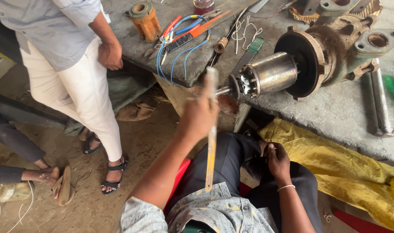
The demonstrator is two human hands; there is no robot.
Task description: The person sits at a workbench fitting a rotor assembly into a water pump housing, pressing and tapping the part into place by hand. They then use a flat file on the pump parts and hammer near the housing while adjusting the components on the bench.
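Observation:
My left hand (200, 115) is raised in front of me, shut on a long flat metal strip (211, 159) with yellowish stains. The strip stands nearly upright, its top near the bench edge. Just right of that top is a motor rotor (270, 73), a shiny cylinder with a shaft that sticks out of a rusty pump housing (330, 51). My right hand (277, 160) lies on my dark-trousered thigh with the fingers curled. Whether it holds something small is unclear.
On the concrete workbench (335, 112) lie blue wire (184, 47), an orange spool (145, 19), hand tools and a steel pipe (380, 103). A crumpled yellow sheet (352, 170) lies to my right. Another person (76, 69) stands at the left, with a seated person's feet (45, 174) nearby.

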